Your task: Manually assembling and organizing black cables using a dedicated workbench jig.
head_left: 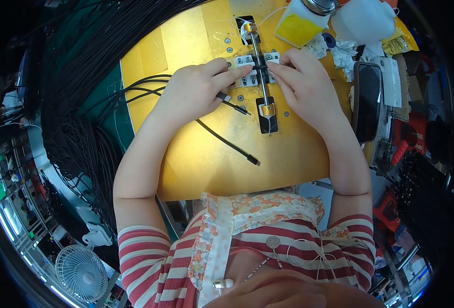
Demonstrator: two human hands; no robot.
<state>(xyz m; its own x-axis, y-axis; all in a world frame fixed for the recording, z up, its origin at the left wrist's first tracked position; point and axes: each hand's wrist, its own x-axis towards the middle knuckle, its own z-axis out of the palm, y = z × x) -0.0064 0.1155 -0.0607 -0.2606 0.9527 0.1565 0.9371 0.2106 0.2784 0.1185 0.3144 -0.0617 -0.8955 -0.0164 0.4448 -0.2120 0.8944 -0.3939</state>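
Note:
Over a gold-coloured work plate (221,149), both hands meet at a small metal fixture (246,62) with screwed blocks and a long steel rod (265,88). My left hand (198,90) stretches its index finger to the left block; its other fingers curl over black cables (227,141). Beneath it, cable ends with metal plugs (241,109) stick out. My right hand (309,84) is closed, thumb and index fingertips pressed together at the right block. What they pinch is hidden. A small black piece (259,66) sits between the fingertips, under the rod.
Big bundles of black cable (83,149) fill the left side. At the back right stand a metal-lidded jar (304,23) with a yellow label and a white bottle (365,20). A phone (367,100) lies at the right edge. A white fan (82,272) stands lower left.

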